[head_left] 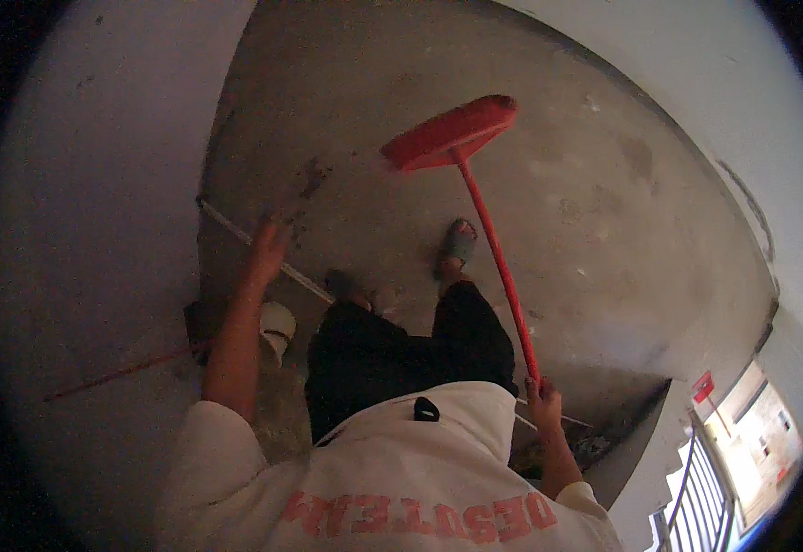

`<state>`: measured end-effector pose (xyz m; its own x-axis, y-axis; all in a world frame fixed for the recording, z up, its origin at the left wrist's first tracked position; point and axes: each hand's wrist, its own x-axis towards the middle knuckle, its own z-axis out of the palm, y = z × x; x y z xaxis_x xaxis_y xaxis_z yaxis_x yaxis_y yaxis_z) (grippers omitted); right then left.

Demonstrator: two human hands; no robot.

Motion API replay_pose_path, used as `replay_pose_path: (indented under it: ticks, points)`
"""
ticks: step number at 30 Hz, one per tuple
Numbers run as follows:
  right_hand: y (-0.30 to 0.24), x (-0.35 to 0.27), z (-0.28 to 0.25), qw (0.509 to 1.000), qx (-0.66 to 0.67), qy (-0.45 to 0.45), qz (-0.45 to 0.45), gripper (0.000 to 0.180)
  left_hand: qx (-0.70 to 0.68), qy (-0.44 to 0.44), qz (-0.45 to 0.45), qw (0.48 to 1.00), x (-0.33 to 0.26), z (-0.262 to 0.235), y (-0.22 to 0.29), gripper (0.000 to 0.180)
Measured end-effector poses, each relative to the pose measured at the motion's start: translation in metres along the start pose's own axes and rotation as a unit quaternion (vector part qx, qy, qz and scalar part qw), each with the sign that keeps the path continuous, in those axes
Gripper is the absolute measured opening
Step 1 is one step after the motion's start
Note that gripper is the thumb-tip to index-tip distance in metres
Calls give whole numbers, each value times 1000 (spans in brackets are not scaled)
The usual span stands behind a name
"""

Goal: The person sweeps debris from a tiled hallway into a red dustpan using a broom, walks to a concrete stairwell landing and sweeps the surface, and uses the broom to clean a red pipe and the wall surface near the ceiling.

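My right hand (544,402) is wrapped round the lower end of a red broom handle (503,267). The broom slants forward and away from me, and its red head (452,133) is raised with the bristles to the upper left. My left hand (271,241) is stretched forward on the left, apart from the broom. Its fingers are smeared, and I cannot make out anything held in them. Just beyond them is a patch of dark bits (311,177), blurred, seemingly on the concrete floor (549,184).
A pale wall (98,184) rises on the left, another on the right. By my left forearm stands a whitish bucket (277,324), with a thin red stick (126,373) nearby. A light strip (305,281) crosses the floor at my feet. White railings (700,488) are at lower right.
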<state>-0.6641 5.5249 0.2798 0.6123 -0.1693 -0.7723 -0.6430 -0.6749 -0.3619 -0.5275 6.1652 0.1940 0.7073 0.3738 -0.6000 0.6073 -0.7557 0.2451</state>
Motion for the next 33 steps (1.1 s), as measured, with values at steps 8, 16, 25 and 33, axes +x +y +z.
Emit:
replay_pose_path:
  ticks: [8,16,25,33]
  points:
    - [54,-11,-8,976,157,107,107,39,-166,-140,-9,976,2,97,-35,28]
    - [92,-54,17,900,352,107,234,39,79,-58,78,992,9,59,221,14]
    - [3,-55,-21,837,328,150,411,43,312,-257,165,900,99,79,364,54]
    - [-9,-32,-60,748,453,236,423,41,274,-252,144,917,130,109,542,82]
